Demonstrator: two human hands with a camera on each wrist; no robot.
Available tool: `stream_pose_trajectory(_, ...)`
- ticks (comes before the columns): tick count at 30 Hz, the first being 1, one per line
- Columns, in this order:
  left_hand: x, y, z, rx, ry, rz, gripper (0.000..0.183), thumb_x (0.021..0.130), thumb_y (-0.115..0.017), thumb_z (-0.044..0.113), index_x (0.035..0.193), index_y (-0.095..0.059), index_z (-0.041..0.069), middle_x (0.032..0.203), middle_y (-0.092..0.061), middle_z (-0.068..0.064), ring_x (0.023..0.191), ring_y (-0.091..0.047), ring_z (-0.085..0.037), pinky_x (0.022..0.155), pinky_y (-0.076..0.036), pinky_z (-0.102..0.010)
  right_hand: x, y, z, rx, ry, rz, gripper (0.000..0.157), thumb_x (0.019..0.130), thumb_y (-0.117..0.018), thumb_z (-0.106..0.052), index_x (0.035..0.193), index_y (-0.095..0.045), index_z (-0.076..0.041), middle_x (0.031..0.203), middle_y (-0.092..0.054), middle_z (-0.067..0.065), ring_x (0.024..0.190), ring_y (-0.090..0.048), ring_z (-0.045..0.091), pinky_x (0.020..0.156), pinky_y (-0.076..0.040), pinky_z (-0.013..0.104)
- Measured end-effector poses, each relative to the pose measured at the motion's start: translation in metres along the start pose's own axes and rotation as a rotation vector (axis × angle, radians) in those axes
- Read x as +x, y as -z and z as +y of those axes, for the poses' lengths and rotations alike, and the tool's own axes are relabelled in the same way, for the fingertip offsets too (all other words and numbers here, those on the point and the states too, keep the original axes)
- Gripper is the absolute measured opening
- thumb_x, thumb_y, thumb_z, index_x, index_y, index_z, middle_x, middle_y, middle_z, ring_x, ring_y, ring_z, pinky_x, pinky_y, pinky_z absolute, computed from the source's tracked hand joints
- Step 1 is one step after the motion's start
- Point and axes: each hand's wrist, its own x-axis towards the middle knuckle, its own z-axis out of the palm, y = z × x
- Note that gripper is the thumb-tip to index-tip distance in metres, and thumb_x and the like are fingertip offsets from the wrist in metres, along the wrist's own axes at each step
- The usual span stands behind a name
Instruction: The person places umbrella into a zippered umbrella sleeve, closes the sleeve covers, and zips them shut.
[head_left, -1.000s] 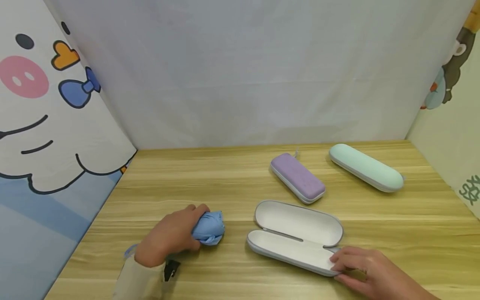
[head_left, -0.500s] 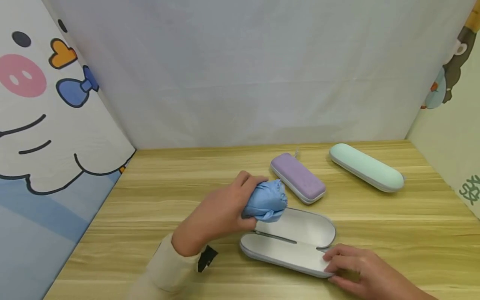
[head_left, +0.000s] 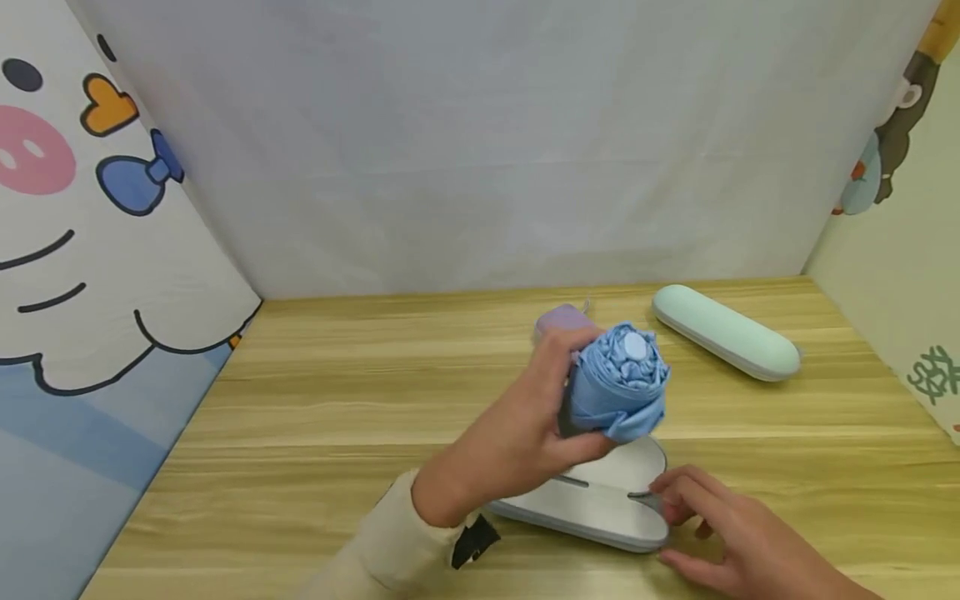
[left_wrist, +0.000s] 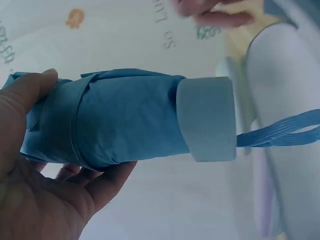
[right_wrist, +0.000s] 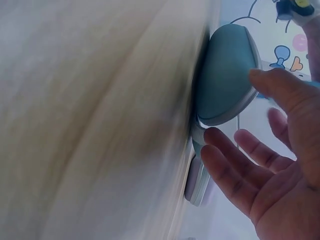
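Note:
My left hand (head_left: 517, 417) grips a folded light-blue umbrella (head_left: 618, 383) above the table, its ruffled top facing the head camera. In the left wrist view, fingers and thumb wrap the umbrella's (left_wrist: 125, 120) cloth end; the pale handle (left_wrist: 207, 120) and a blue wrist strap (left_wrist: 280, 132) point away. Below lies an opened long case (head_left: 585, 517) with a white inside, partly hidden by my left hand and the umbrella. At the case's right end is my right hand (head_left: 738, 533), fingers spread loosely. In the right wrist view its thumb touches the case's (right_wrist: 227, 75) rim.
A closed purple case (head_left: 562, 318) lies behind the umbrella, mostly covered by it. Farther right sits a closed mint-green case (head_left: 726, 332). The wooden table (head_left: 337, 375) meets a white cloth backdrop (head_left: 450, 167), with printed cartoon panels at both sides.
My left hand has lifted the umbrella from the table and carried it right, over the open case, tilting its top toward the head camera. My right hand's fingers have come off the case's inside.

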Motion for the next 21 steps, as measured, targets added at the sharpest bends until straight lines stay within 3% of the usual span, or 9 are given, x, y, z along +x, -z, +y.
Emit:
stream_pose_trajectory(6,-0.008,-0.024,-0.006,0.079,0.115,-0.243,0.084,0.092,-0.081,0.021,0.157,-0.029,0.015,0.141,-0.043,-0.007,0.121,-0.048,-0.01,0.104,-0.041,-0.02,-0.004,0.001,0.004,-0.066,-0.049,0.003,0.05,0.084,-0.089,-0.026,0.119,-0.053,-0.02,0.099,-0.049,-0.018,0.082,-0.055,-0.002,0.061,-0.052,0.023)
stream_pose_trajectory(10,-0.01,-0.032,-0.009,0.128,0.115,-0.369,0.082,0.093,-0.08,0.025,0.158,-0.031,0.018,0.139,-0.045,-0.005,0.116,-0.049,-0.006,0.1,-0.041,-0.015,-0.008,0.003,0.008,-0.105,-0.121,-0.05,0.055,0.086,-0.087,-0.025,0.126,-0.051,-0.018,0.098,-0.051,-0.017,0.081,-0.052,-0.003,0.061,-0.05,0.023)
stream_pose_trajectory(14,-0.012,-0.039,-0.011,0.158,0.099,-0.439,0.078,0.093,-0.08,0.026,0.156,-0.035,0.017,0.135,-0.047,-0.003,0.117,-0.049,-0.004,0.101,-0.038,-0.014,-0.01,0.006,0.014,-0.267,-0.158,-0.042,0.067,0.083,-0.088,-0.018,0.137,-0.049,-0.011,0.116,-0.064,-0.008,0.095,-0.062,0.002,0.074,-0.058,0.031)
stream_pose_trajectory(17,-0.013,-0.043,-0.013,0.181,0.103,-0.484,0.077,0.093,-0.081,0.027,0.155,-0.036,0.017,0.135,-0.049,-0.002,0.117,-0.049,-0.003,0.101,-0.038,-0.013,-0.007,0.011,0.019,-0.328,-0.189,0.023,0.051,0.085,-0.083,-0.008,0.126,-0.053,-0.01,0.105,-0.068,-0.006,0.087,-0.063,0.002,0.068,-0.058,0.031)
stream_pose_trajectory(19,-0.013,-0.046,-0.014,0.187,0.121,-0.518,0.076,0.093,-0.08,0.028,0.155,-0.036,0.018,0.135,-0.048,-0.001,0.117,-0.05,-0.002,0.1,-0.039,-0.013,0.0,0.015,0.024,-0.26,-0.251,0.048,0.035,0.091,-0.076,-0.004,0.117,-0.053,-0.01,0.094,-0.065,-0.008,0.076,-0.059,-0.001,0.062,-0.054,0.028)
stream_pose_trajectory(21,-0.013,-0.048,-0.016,0.19,0.135,-0.546,0.076,0.094,-0.08,0.028,0.156,-0.037,0.02,0.135,-0.048,0.0,0.115,-0.051,-0.001,0.099,-0.04,-0.014,0.01,0.022,0.029,-0.116,-0.328,0.038,0.02,0.1,-0.065,-0.002,0.115,-0.053,-0.007,0.087,-0.063,-0.007,0.067,-0.055,-0.001,0.058,-0.049,0.026)
